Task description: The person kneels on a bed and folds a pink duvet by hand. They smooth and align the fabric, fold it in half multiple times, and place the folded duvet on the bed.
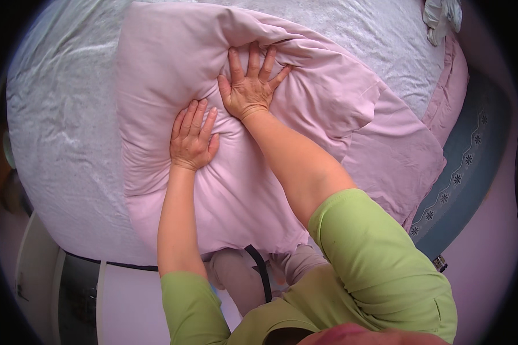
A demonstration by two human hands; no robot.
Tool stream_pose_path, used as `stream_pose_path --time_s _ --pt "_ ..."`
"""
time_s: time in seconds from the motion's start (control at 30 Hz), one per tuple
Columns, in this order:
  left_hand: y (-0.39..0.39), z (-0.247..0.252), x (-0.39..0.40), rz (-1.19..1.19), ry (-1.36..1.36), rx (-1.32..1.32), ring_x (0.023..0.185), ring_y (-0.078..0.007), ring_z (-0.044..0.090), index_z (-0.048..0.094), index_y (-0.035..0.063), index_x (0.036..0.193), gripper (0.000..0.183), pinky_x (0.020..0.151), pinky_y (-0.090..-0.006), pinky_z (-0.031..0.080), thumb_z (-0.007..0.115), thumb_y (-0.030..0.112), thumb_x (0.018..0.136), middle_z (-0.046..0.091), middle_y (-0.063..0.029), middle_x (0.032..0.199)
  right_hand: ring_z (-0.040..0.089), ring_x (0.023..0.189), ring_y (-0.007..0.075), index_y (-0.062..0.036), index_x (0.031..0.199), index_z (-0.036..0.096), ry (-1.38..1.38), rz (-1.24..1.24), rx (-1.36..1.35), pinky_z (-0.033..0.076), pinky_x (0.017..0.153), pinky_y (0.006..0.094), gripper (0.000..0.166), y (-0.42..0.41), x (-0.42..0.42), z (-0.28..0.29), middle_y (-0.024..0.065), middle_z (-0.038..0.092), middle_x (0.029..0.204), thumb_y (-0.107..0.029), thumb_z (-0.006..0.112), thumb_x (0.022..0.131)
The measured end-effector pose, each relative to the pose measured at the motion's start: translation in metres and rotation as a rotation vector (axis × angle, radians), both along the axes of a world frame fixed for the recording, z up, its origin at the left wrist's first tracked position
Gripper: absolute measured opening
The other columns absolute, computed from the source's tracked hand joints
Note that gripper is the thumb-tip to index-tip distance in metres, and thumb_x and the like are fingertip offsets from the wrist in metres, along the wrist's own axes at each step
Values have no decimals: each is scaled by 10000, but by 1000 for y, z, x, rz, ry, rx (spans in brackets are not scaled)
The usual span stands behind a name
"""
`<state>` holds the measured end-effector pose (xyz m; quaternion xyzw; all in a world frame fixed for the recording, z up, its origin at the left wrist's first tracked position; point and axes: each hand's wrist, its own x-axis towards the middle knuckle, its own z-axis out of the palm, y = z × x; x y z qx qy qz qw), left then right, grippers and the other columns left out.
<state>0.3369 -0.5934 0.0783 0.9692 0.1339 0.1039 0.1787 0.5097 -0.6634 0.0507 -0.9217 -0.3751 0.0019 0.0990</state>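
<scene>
A pink quilt or duvet (pixel 241 181), folded over in layers, lies on a bed with a pale, shiny cover (pixel 69 129). My left hand (pixel 193 140) rests palm down on the quilt, left of its middle, with the fingers near each other and the thumb apart. Higher and to the right, my right hand (pixel 252 82) presses flat on the quilt with its fingers spread. Creases run out from both palms. Neither hand grips the fabric. The quilt's loose layers fan out towards the right edge of the bed.
A blue-grey panel with a flower pattern (pixel 462 172) stands along the right side of the bed. A white crumpled cloth or bag (pixel 442 19) lies at the top right. White furniture with a dark panel (pixel 77 297) is at the lower left. My legs are against the near bed edge.
</scene>
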Motion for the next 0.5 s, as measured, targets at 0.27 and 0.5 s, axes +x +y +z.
stream_pose_path --time_s 0.27,0.5 --pt "-3 -3 -3 -4 -7 2 1320 -306 430 544 104 1331 543 1083 -462 327 558 277 816 467 -136 1429 -5 1444 445 -313 1427 376 33 7 3 -35 1014 776 683 -1 -2 3 139 138 1575 -501 592 806" --pt "-3 -4 -1 -14 2 -11 1331 -302 421 546 99 1331 529 1084 -466 320 552 289 837 467 -140 1430 -17 1439 451 -305 1412 411 58 8 -26 -37 1015 772 663 -3 1 8 142 127 1577 -509 591 807"
